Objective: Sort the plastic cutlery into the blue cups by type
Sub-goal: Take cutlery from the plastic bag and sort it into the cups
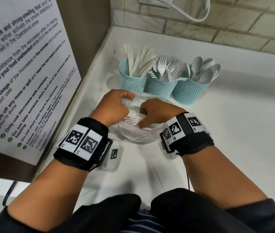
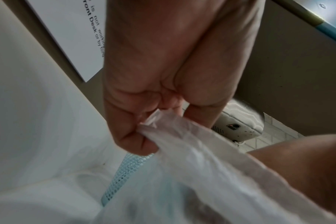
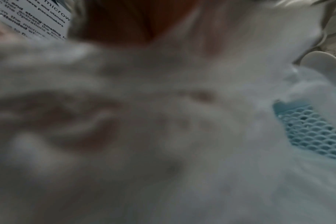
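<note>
Three blue mesh cups stand in a row at the back of the white counter (image 1: 234, 140). The left cup (image 1: 131, 81) holds knives, the middle cup (image 1: 162, 89) forks and the right cup (image 1: 190, 93) spoons. In front of them lies a clear plastic bag (image 1: 136, 135) with white forks (image 1: 133, 121) inside. My left hand (image 1: 125, 100) pinches the bag's upper edge, as the left wrist view shows (image 2: 150, 125). My right hand (image 1: 141, 115) reaches into the bag's mouth with fingers curled downward. What those fingers hold is hidden. The right wrist view is filled with blurred plastic beside a blue cup (image 3: 313, 133).
A printed notice (image 1: 24, 73) hangs on the brown panel close on the left. A tiled wall with a white cable (image 1: 192, 14) runs behind the cups. A small coded tag (image 1: 114, 153) lies on the counter near my left wrist.
</note>
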